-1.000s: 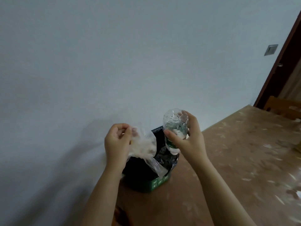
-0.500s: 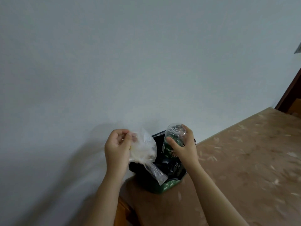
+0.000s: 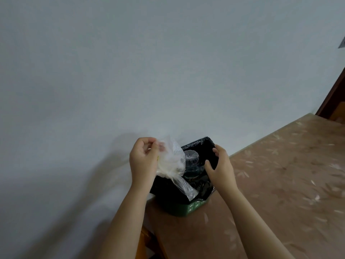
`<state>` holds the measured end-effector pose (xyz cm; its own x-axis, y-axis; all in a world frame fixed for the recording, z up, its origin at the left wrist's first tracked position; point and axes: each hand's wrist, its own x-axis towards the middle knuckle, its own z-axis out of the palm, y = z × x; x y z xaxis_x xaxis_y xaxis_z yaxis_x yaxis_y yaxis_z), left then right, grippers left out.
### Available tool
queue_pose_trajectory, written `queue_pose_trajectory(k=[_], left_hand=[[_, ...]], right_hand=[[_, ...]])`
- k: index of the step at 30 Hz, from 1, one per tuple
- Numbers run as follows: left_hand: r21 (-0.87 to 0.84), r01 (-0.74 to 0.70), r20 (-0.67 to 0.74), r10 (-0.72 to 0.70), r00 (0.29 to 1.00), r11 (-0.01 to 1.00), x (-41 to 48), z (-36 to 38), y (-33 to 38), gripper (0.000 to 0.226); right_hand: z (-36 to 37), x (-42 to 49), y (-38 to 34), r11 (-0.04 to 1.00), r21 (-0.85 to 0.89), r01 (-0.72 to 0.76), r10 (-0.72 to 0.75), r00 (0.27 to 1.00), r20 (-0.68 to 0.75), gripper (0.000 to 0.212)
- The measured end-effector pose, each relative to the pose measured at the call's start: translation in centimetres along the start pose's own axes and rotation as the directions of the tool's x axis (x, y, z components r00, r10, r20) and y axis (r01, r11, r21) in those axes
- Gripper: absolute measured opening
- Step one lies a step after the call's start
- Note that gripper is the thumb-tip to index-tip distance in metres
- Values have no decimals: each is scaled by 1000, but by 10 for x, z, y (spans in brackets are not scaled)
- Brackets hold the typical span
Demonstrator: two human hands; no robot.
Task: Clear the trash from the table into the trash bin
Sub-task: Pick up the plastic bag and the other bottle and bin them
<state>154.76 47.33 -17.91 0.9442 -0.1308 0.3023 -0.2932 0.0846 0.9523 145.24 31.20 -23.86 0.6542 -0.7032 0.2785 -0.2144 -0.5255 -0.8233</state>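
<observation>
A green trash bin (image 3: pixel 188 210) lined with a black bag (image 3: pixel 201 146) stands at the table's far left corner against the wall. A clear plastic bottle (image 3: pixel 192 161) lies inside the bin, bottom end up. My right hand (image 3: pixel 219 165) hovers over the bin just right of the bottle, fingers apart and holding nothing. My left hand (image 3: pixel 142 159) pinches a crumpled clear plastic bag (image 3: pixel 172 163) above the bin's left rim; the bag's tail hangs down over the liner.
The table (image 3: pixel 280 184) has a brown patterned cover and stretches to the right. A pale wall (image 3: pixel 130 71) stands right behind the bin. A dark door frame (image 3: pixel 334 98) shows at the far right. The table's wooden edge (image 3: pixel 145 238) drops off at the left.
My right hand lowered the bottle into the bin and let it go, then opened. My left hand keeps holding the plastic bag in about the same place.
</observation>
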Motion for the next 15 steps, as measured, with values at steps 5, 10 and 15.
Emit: queue_pose_trajectory(k=[5, 10, 15], left_hand=[[126, -9, 26, 6, 1000, 992, 10, 21, -12, 22], [286, 23, 97, -53, 994, 958, 13, 32, -33, 15], [378, -45, 231, -47, 972, 925, 1, 35, -42, 10]], right_hand=[[-9, -15, -1, 993, -79, 92, -92, 996, 9, 55], [-18, -26, -1, 985, -127, 120, -116, 993, 35, 54], [-22, -33, -1, 968, -193, 163, -155, 986, 55, 56]])
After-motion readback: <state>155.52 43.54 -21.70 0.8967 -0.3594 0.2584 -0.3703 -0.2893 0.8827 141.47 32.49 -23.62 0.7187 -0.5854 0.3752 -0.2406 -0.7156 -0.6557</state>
